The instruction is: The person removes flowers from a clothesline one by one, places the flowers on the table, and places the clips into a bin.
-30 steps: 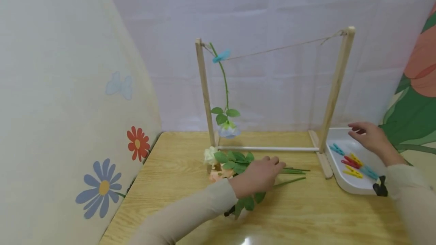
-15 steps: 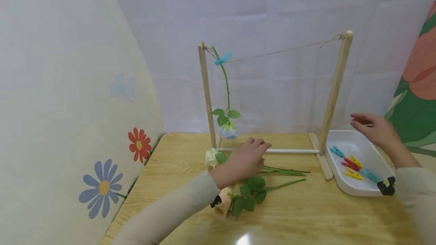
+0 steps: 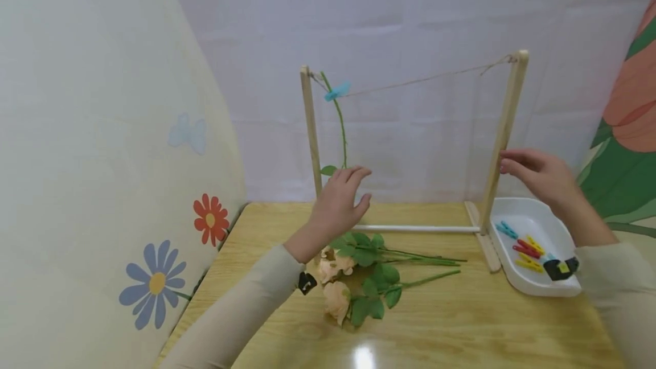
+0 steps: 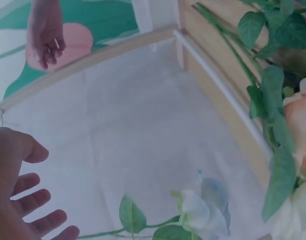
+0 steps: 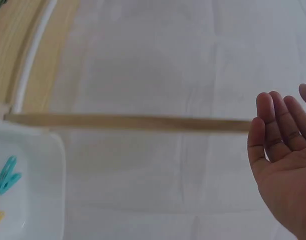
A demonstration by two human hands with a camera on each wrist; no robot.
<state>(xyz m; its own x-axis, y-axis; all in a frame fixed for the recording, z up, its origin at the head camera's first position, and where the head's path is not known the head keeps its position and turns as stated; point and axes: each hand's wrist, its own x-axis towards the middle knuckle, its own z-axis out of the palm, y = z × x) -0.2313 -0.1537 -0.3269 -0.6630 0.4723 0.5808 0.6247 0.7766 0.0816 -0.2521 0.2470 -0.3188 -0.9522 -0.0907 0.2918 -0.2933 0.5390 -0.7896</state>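
Observation:
My left hand (image 3: 335, 201) is raised in front of the hanging flower, thumb spread from the fingers, holding nothing. In the left wrist view that flower is a pale blue rose (image 4: 205, 205), upside down with green leaves. Its stem (image 3: 340, 130) is clipped to the string by a blue clothespin (image 3: 338, 91). My right hand (image 3: 545, 184) hovers by the right post (image 3: 504, 124), above the white tray (image 3: 564, 286); its palm and fingers look empty in the right wrist view. On the table lie peach roses (image 3: 336, 300) with green stems (image 3: 430, 279). The left hand hides the blue bloom in the head view.
A wooden frame with a left post (image 3: 310, 124), a sagging string (image 3: 425, 80) and a white bottom bar (image 3: 420, 228) stands on the wooden table (image 3: 435, 335). Red, yellow (image 3: 529, 263) and blue clothespins (image 3: 506, 229) lie in the tray. A white cloth hangs behind.
My left hand has risen from the flowers on the table to the front of the hanging rose. My right hand has moved up and left from the tray toward the right post.

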